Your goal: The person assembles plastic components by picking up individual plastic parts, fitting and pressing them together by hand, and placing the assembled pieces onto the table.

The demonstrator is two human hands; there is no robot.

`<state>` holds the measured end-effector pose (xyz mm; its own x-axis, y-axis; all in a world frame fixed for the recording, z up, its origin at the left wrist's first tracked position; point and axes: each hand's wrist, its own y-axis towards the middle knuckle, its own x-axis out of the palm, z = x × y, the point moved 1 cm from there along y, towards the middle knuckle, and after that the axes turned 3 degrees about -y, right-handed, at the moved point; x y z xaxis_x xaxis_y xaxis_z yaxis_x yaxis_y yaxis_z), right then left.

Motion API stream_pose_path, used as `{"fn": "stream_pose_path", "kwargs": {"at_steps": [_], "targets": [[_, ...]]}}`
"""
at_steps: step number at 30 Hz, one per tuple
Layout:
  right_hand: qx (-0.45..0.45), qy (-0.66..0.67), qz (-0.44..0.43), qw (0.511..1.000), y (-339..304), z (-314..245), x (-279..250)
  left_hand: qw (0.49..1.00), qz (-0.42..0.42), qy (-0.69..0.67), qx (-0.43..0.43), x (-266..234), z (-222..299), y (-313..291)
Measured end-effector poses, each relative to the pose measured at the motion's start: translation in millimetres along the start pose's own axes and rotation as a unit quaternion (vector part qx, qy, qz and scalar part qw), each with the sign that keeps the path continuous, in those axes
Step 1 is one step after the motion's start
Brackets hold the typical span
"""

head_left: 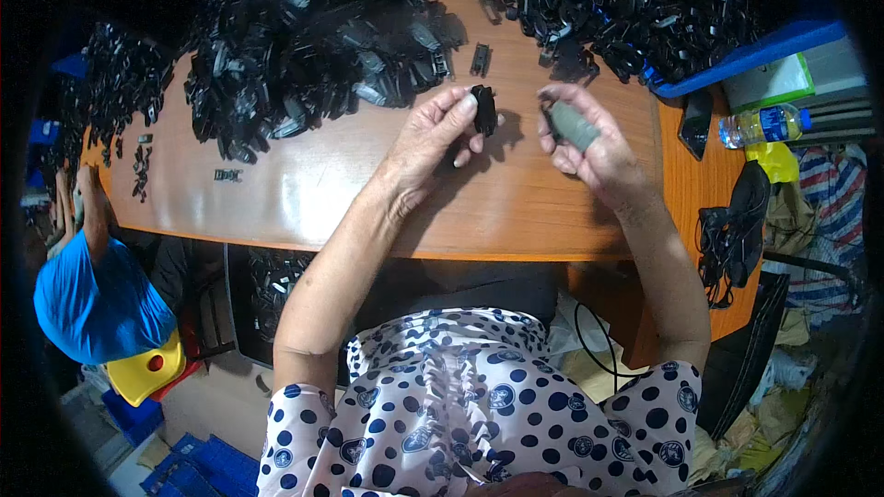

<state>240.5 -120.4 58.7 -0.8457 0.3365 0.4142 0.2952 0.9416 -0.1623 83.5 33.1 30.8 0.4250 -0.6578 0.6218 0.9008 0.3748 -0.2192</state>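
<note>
My left hand [442, 129] is closed on a small black plastic part [483, 110], pinched between thumb and fingers above the table. Just to its right, my right hand [594, 143] grips a flat grey-green piece [573, 126] with rounded edges; its exact kind I cannot make out. The two held things are apart. Beyond my left hand, one loose dark part [480, 59] lies by itself on the wooden table [534, 212]. A large heap of black and grey plastic parts [313, 46] spreads over the table at the far left.
Another heap of black parts [635, 9] fills the far right, against a blue tray edge [746, 64]. A water bottle [762, 126], a phone-like dark slab [695, 124] and black cables [727, 239] lie at right. A co-worker in a blue shirt [101, 304] is at left.
</note>
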Motion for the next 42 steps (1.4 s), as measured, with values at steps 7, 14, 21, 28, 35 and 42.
{"fn": "stream_pose_path", "kwargs": {"at_steps": [7, 14, 21, 28, 35, 42], "targets": [[0.060, -0.065, -0.029, 0.996, -16.2, -6.0, 64.1, 0.980, 0.015, 0.143, 0.137, -3.2, -2.6, -59.2], [0.091, -0.138, -0.051, 0.985, -25.5, -13.9, 102.1, 0.900, -0.006, 0.327, 0.287, -6.4, 11.2, -97.7], [0.130, -0.194, -0.040, 0.972, -31.5, -13.4, 110.5, 0.868, -0.004, 0.387, 0.312, -7.7, 14.9, -110.6], [0.125, -0.225, -0.014, 0.966, -40.9, -16.4, 111.8, 0.806, -0.006, 0.458, 0.375, 2.1, 13.9, -108.7], [0.195, -0.223, -0.006, 0.955, -44.2, -5.5, 79.0, 0.725, -0.034, 0.591, 0.354, 14.6, 0.3, -98.3], [0.219, -0.130, 0.008, 0.967, -44.3, 7.7, 43.4, 0.847, -0.019, 0.475, 0.240, 33.9, -13.5, -72.9]]}}
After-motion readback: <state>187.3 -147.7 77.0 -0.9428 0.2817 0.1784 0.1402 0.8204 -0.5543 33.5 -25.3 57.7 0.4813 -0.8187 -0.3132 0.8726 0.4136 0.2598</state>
